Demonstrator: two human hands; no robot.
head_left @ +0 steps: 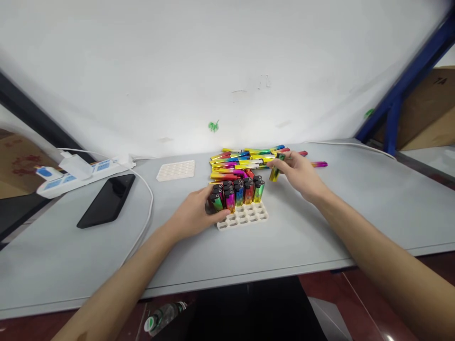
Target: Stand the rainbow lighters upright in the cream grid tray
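Observation:
A white tray with rows of slots [245, 217] lies on the table, its rear rows filled with upright shiny lighters [239, 194] in green, magenta, blue and red. My left hand [195, 213] is closed around the left end of the tray and the lighters there, thumb along the front. To the right, my right hand [293, 173] pinches a yellow-green lighter [275, 168] just above the table, beside the loose pile. Behind the tray lies that heap of metallic, many-coloured lighters [245, 162], partly hidden by the standing ones.
A second white slotted tray [176, 170] lies back left. Further left are a black phone [106, 201], a white cable [151, 203] and a power strip [85, 177] with plugs. The white wall [213, 71] closes off the rear. A plastic bottle [165, 316] is below the table edge.

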